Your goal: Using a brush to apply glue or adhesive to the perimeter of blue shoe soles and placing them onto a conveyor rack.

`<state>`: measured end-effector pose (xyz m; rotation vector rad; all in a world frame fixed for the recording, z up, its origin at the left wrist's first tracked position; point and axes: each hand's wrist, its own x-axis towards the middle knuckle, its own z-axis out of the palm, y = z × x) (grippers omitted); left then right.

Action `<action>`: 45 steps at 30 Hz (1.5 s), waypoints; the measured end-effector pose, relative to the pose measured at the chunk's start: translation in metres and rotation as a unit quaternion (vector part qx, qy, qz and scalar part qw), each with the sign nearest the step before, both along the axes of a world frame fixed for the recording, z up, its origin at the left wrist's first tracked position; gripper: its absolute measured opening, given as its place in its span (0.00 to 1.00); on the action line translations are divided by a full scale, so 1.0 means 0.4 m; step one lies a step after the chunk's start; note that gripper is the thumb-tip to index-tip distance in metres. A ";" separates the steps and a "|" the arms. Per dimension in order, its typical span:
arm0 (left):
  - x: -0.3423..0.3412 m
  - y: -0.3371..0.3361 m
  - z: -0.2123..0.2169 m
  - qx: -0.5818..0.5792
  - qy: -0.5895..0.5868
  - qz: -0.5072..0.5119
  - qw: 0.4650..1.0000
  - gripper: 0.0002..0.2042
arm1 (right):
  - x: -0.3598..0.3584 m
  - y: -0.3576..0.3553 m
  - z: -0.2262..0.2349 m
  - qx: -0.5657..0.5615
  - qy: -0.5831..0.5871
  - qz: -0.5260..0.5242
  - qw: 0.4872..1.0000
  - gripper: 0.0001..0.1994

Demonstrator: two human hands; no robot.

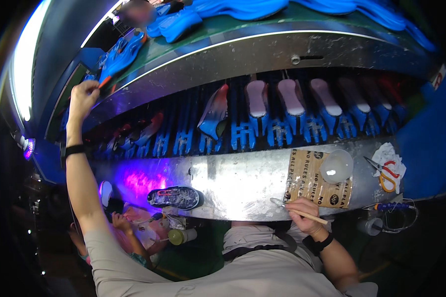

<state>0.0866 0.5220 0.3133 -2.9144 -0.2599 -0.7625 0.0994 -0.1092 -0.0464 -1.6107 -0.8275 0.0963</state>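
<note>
My left hand (84,100) reaches up to the far left, its fingers closed at the orange tip of a blue shoe sole (120,58) on the upper shelf. In my right hand (306,214), near the front edge of the metal bench, is a thin brush (311,217) with a wooden handle; its bristle end points left over the bench. Just beyond that hand, a translucent bowl (337,167) with whitish contents rests on printed brown cardboard (302,183). A dark shoe (175,197) lies on the bench to the left.
Behind the bench, a blue rack (243,136) carries several upturned shoe uppers (257,99). More blue soles (233,9) cover the upper shelf. Scissors (385,173) lie on white paper at the right. Another person's hand (121,222) and a green-lidded cup (177,236) are at lower left.
</note>
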 end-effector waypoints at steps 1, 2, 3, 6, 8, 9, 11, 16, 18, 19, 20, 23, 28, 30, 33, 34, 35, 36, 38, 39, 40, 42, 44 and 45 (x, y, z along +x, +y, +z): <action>-0.032 -0.016 0.017 -0.072 -0.011 0.036 0.997 0.09 | -0.001 -0.001 0.005 0.001 0.003 0.002 1.000 0.10; -0.058 -0.011 0.033 -0.145 -0.020 0.068 0.987 0.10 | -0.003 -0.002 0.005 0.000 -0.009 -0.005 1.000 0.10; -0.114 0.041 0.050 -0.287 -0.073 0.084 0.951 0.17 | -0.005 0.003 0.005 0.006 -0.008 0.002 1.000 0.10; -0.187 0.146 -0.007 0.011 -0.136 0.285 0.949 0.24 | -0.014 0.011 0.002 0.003 -0.005 0.009 1.000 0.09; -0.057 -0.099 -0.059 -0.328 -0.048 0.316 0.889 0.31 | -0.015 0.001 -0.001 0.010 0.024 -0.011 1.000 0.08; -0.071 -0.151 -0.066 -0.425 -0.074 0.273 0.860 0.27 | -0.013 0.000 0.000 0.007 0.018 -0.017 1.000 0.08; -0.137 -0.037 -0.147 -0.514 -0.157 0.146 0.831 0.22 | -0.016 0.010 0.012 -0.002 0.016 0.010 1.000 0.07; -0.136 -0.137 -0.285 -0.670 -0.316 -0.061 0.669 0.14 | 0.003 -0.028 0.089 -0.001 0.053 -0.023 0.998 0.10; -0.154 -0.275 -0.338 -0.698 -0.285 -0.108 0.648 0.14 | 0.043 -0.066 0.111 -0.004 0.016 -0.080 0.997 0.11; -0.168 -0.337 -0.381 -0.718 -0.246 -0.138 0.636 0.14 | 0.064 -0.082 0.144 -0.005 -0.042 -0.130 0.991 0.11; -0.190 -0.385 -0.436 -0.739 -0.239 -0.160 0.610 0.15 | 0.083 -0.105 0.183 -0.023 0.009 -0.144 0.989 0.10; -0.238 -0.662 -0.545 -0.769 -0.238 -0.028 0.592 0.17 | 0.158 -0.160 0.228 -0.059 -0.066 -0.223 0.971 0.09; -0.329 -0.864 -0.754 -0.931 -0.055 -0.109 0.343 0.36 | 0.215 -0.180 0.284 -0.207 -0.038 -0.230 0.950 0.10; -0.370 -0.918 -0.786 -0.957 -0.006 -0.158 0.242 0.42 | 0.228 -0.168 0.271 -0.284 -0.062 -0.213 0.933 0.11; -0.398 -0.935 -0.818 -0.981 0.004 -0.140 0.132 0.43 | 0.237 -0.154 0.262 -0.327 -0.047 -0.205 0.921 0.12; -0.400 -0.938 -0.821 -0.984 -0.026 -0.151 0.089 0.43 | 0.239 -0.144 0.254 -0.337 -0.048 -0.208 0.917 0.12; -0.397 -0.940 -0.823 -0.984 -0.056 -0.162 0.048 0.43 | 0.238 -0.150 0.261 -0.335 -0.035 -0.208 0.918 0.12; -0.385 -0.936 -0.829 -0.981 -0.057 -0.170 0.078 0.43 | 0.245 -0.169 0.242 -0.300 -0.072 -0.213 0.927 0.11; -0.377 -0.930 -0.825 -0.975 -0.050 -0.187 0.106 0.44 | 0.217 -0.156 0.282 -0.242 -0.076 -0.237 0.938 0.09; -0.370 -0.926 -0.823 -0.968 -0.030 -0.217 0.126 0.44 | 0.204 -0.155 0.292 -0.241 -0.076 -0.229 0.940 0.09; -0.365 -0.927 -0.811 -0.960 -0.012 -0.233 0.158 0.45 | 0.190 -0.151 0.298 -0.220 -0.095 -0.226 0.944 0.08; -0.364 -0.944 -0.774 -0.944 -0.005 -0.246 0.219 0.47 | 0.160 -0.134 0.306 -0.201 -0.115 -0.220 0.948 0.08; -0.356 -0.959 -0.762 -0.941 0.014 -0.247 0.232 0.49 | 0.121 -0.103 0.309 -0.119 -0.089 -0.130 0.980 0.08; -0.356 -0.970 -0.754 -0.933 0.036 -0.254 0.251 0.51 | 0.090 -0.083 0.320 -0.097 -0.057 -0.102 0.988 0.09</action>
